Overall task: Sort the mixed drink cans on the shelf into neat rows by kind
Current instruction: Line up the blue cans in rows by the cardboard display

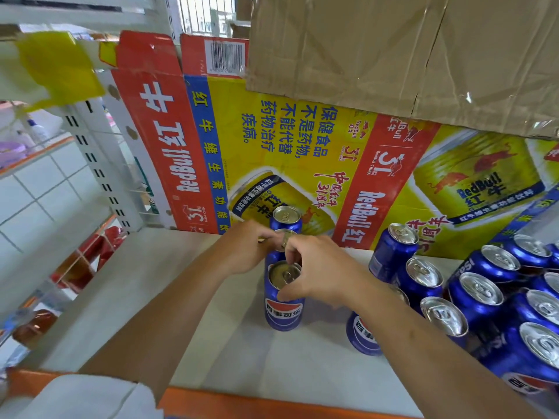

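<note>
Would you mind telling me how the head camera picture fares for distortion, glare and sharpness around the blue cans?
Head view: wide-angle distortion tilts and bows the white slotted shelf upright; the light is soft and even, with faint shadows; the silver lids of the blue drink cans on the right glare mildly; clear tape on the brown cardboard box glints; the centre is sharp, the far-left edge smeared.

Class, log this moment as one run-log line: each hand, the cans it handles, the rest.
left hand: holds middle can | right hand: grips front can | back can: in line behind | loose cans: clustered right
</note>
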A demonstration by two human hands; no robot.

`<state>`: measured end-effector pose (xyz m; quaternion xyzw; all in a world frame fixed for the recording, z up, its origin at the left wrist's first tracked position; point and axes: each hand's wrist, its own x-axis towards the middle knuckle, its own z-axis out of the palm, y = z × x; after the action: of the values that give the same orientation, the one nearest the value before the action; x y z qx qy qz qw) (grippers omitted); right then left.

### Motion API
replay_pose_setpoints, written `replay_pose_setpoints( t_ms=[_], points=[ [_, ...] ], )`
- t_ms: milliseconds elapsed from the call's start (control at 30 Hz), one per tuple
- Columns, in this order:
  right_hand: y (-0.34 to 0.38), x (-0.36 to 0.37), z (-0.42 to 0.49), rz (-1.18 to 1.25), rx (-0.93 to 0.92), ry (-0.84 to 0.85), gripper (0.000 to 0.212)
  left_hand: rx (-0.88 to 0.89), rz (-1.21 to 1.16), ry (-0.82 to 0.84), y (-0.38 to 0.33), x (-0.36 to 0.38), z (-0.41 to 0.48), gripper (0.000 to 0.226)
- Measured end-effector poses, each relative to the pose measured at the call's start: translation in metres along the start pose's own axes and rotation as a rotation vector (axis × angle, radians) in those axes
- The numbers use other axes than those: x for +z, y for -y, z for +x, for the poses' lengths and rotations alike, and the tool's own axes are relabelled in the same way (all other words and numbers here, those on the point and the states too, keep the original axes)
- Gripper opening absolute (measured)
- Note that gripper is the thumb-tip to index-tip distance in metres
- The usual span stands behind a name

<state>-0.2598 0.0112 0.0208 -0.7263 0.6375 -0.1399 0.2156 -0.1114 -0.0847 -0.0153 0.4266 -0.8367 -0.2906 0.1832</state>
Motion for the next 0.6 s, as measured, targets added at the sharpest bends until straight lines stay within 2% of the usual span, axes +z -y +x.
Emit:
replay_pose_setpoints(
  t_ms=[100, 267, 433, 600],
  points=[
    [0.0, 0.003, 0.001, 0.004, -0.007, -0.031, 0.04, -0.034, -0.053, 0.112, 0.001, -0.005, -0.004, 0.024],
    [-0.005, 0.008, 0.0, 0.058, 0.01, -0.074, 0.04, -0.001, -0.109, 0.134, -0.001, -0.011, -0.017, 0.037],
    [-0.021, -0.005, -0.008, 0.106, 0.057, -0.063, 0.039, 0.093, 0.087, 0.211, -0.019, -0.011, -0.029, 0.046],
    [-0.049, -0.022, -0.021, -0.102, 0.189, -0.112, 0.03, 0.038, 0.229, 0.141, -0.031, -0.009, -0.033, 0.041]
  ],
)
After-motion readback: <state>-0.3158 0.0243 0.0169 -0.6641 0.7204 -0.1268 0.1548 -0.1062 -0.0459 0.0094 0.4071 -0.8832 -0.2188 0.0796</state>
